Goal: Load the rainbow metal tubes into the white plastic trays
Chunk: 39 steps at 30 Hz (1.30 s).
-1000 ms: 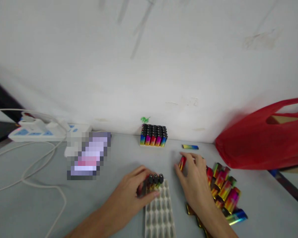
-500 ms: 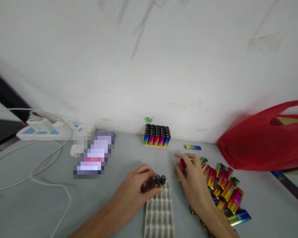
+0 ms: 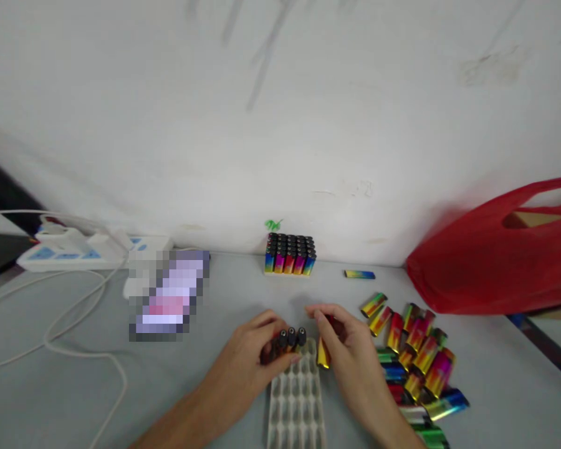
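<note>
A pale tray [image 3: 297, 399] with rows of small hollows lies at the bottom centre. Over its far left end, my left hand [image 3: 257, 352] is closed around black-topped cylinders [image 3: 292, 338]; three tops show between thumb and fingers. To the right of the tray, my right hand [image 3: 348, 349] pinches a red and gold metallic cylinder [image 3: 323, 352], gold end downward, its upper part hidden by the fingers. Right of that hand lies a pile of colourful metallic sleeves [image 3: 418, 352].
Against the wall stands a block of black-topped colourful cylinders [image 3: 290, 254]. One blue-yellow sleeve [image 3: 359, 274] lies to its right. A red bag [image 3: 486, 268] is at the far right. A blurred phone [image 3: 172, 293], power strip [image 3: 93, 249] and white cables [image 3: 51, 340] occupy the left.
My right hand has moved left from the pile to beside the tray, bringing a red and gold cylinder. My left hand keeps its hold. The view has shifted slightly.
</note>
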Tool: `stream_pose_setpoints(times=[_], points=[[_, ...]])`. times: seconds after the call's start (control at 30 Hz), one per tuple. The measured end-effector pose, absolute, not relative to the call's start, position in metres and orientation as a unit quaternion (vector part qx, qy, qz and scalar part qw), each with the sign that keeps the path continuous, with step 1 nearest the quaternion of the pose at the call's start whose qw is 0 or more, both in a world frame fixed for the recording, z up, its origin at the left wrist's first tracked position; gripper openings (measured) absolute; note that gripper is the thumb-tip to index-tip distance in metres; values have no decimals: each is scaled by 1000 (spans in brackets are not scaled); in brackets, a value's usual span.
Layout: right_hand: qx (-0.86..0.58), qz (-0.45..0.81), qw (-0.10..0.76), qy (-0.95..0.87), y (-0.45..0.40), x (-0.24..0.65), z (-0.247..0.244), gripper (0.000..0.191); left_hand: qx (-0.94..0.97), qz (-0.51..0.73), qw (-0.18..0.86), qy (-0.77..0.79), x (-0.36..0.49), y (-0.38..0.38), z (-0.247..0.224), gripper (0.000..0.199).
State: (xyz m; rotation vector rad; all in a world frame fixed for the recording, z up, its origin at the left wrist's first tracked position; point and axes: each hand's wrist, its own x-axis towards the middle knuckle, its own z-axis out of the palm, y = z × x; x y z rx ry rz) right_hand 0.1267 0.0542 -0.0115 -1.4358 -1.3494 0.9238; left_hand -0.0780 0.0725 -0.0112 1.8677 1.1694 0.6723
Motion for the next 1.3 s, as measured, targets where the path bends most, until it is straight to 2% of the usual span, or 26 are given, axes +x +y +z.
stream_pose_setpoints(times=[0.27, 0.43, 0.6, 0.8, 1.13, 1.3], points=[[-570, 313, 459, -606, 49, 131, -13, 31, 742, 274, 406, 457, -78, 70, -11, 12], [-546, 219, 451, -672, 49, 132, -4, 21, 738, 272, 408, 463, -79, 70, -12, 12], [-472, 154, 440, -748, 45, 133, 2, 29, 741, 268, 408, 461, -79, 71, -13, 11], [-433, 149, 425, -781, 45, 139, -1, 29, 739, 268, 413, 460, -80, 70, -13, 11], [-418, 245, 392, -782, 36, 139, 18, 23, 744, 271, 417, 447, -80, 70, -14, 11], [-406, 222, 377, -802, 42, 149, 18, 29, 742, 268, 420, 448, -80, 71, -12, 6]])
